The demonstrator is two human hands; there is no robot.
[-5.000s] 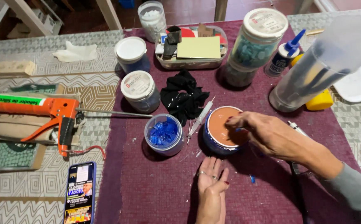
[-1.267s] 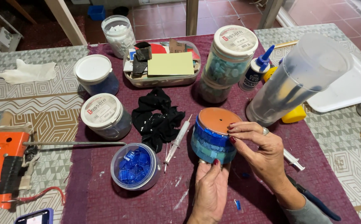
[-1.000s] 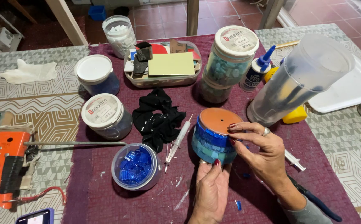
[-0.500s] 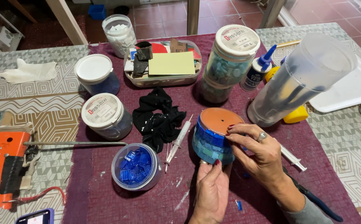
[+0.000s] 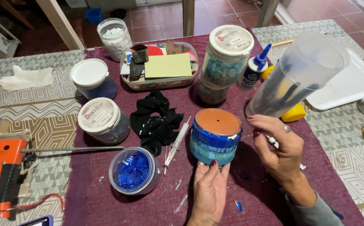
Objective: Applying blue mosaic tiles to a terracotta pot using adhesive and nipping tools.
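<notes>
An upturned terracotta pot [image 5: 215, 136] covered in blue mosaic tiles stands on the dark red mat [image 5: 249, 184]. My left hand [image 5: 209, 188] lies palm up at its near side, fingertips touching the lower edge. My right hand [image 5: 280, 146] hovers just right of the pot, fingers curled and apart from it, holding nothing I can see. An open round tub of blue tiles [image 5: 134, 170] sits left of the pot. A syringe [image 5: 177, 140] lies between them beside a black cloth [image 5: 157, 121].
Lidded jars [image 5: 102, 119] stand at left and a tall tile jar [image 5: 223, 62] behind. A tray of scraps [image 5: 161, 67], a glue bottle [image 5: 255, 69], a big clear jug [image 5: 299, 75], a white tray [image 5: 349, 83] and an orange caulking gun [image 5: 6, 167] surround the mat.
My right hand has lifted off the pot's rim and drawn back to the right. The left hand stays at the pot's near side.
</notes>
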